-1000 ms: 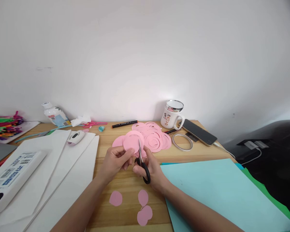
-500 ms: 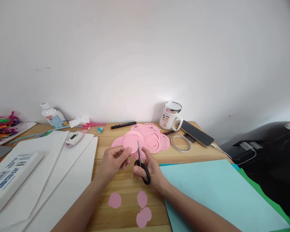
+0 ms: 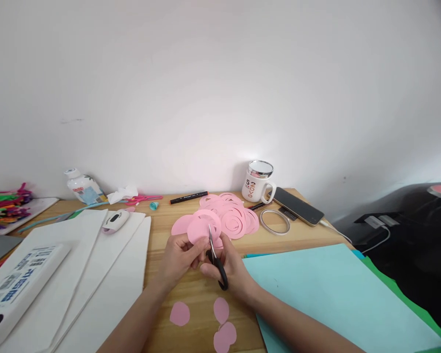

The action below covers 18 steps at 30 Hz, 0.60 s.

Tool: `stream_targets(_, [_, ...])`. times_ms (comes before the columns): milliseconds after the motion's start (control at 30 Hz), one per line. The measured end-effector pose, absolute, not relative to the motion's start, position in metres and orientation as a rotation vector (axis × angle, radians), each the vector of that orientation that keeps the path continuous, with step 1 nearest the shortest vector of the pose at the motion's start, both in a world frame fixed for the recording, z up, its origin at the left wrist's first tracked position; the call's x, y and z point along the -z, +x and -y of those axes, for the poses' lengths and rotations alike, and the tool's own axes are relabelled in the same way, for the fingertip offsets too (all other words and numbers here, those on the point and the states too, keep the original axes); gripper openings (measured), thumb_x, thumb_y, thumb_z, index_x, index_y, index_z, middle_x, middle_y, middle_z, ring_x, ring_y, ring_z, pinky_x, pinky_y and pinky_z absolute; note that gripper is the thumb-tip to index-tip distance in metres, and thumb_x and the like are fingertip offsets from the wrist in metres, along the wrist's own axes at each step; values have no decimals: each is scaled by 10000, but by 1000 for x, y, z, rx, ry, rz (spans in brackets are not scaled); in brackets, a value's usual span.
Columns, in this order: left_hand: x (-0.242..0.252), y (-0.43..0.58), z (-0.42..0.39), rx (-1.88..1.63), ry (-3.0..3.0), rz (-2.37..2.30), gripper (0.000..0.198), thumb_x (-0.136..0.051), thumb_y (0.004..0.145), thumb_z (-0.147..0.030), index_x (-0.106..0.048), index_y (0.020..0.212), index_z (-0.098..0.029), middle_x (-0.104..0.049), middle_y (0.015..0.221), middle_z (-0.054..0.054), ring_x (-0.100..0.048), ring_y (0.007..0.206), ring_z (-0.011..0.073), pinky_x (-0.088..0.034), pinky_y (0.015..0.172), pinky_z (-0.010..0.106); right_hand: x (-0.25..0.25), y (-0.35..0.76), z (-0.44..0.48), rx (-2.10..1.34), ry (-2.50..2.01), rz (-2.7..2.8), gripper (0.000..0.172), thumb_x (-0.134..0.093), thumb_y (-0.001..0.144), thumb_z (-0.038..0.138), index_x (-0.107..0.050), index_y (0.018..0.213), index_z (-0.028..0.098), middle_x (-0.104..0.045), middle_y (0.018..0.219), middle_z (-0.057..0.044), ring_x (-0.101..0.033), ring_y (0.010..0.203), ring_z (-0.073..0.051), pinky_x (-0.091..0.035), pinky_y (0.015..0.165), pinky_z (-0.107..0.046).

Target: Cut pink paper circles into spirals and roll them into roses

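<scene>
Pinched in my left hand [image 3: 183, 257] is a round pink paper disc [image 3: 197, 228], raised above the tabletop with a curved cut opening near its edge. My right hand [image 3: 232, 267] is closed round black-handled scissors [image 3: 220, 274], whose blades point away from me and lie at the cut in the disc. Just behind, a pile of pink paper pieces [image 3: 234, 221], several cut into spirals, lies on the wooden table [image 3: 161, 245]. Nearer me rest small pink paper petals [image 3: 180, 314], some of them overlapping.
A white mug [image 3: 256, 186], a ring of tape [image 3: 275, 222] and a phone [image 3: 299, 206] sit at the back right. Light blue paper [image 3: 334, 294] covers the right side. White sheets [image 3: 128, 260], a long white box [image 3: 22, 284] and a bottle [image 3: 84, 187] are at left.
The disc has been turned, and a curved gap now shows inside its rim. The scissors have tilted slightly, and the whole view has shifted a little.
</scene>
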<state>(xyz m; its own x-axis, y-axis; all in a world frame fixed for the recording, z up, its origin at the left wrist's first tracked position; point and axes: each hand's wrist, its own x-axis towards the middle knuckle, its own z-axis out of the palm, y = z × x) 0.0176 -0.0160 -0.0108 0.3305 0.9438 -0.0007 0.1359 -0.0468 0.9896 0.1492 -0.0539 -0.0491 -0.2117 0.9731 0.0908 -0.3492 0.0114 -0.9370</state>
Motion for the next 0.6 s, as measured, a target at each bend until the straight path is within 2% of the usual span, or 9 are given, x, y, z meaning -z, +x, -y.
stream_targets(200, [11,14,14,-839,1466,-984,379,-595,740,-417,-501,490,-148,-487,417,-34,-370,365,49,-268,358,174,46,149,52,-1434,-762,1161,746,-787,614,387,-295,1151,227,-484,629,68,-420,555,-110,-330,518,-221])
stream_targets(467, [11,12,13,-860,1462,-985,381,-605,739,-402,-476,479,-155,-466,416,-41,-367,355,50,-272,353,185,47,150,54,-1408,-814,1206,654,-752,644,429,-331,1101,225,-426,609,76,-315,511,-87,-253,468,-205])
stream_targets(600, [10,12,13,-867,1455,-961,379,-624,729,-388,-479,468,-154,-454,404,-48,-364,358,50,-279,360,187,47,150,55,-1401,-831,1204,664,-737,647,448,-326,1118,225,-429,612,77,-313,505,-84,-252,465,-204])
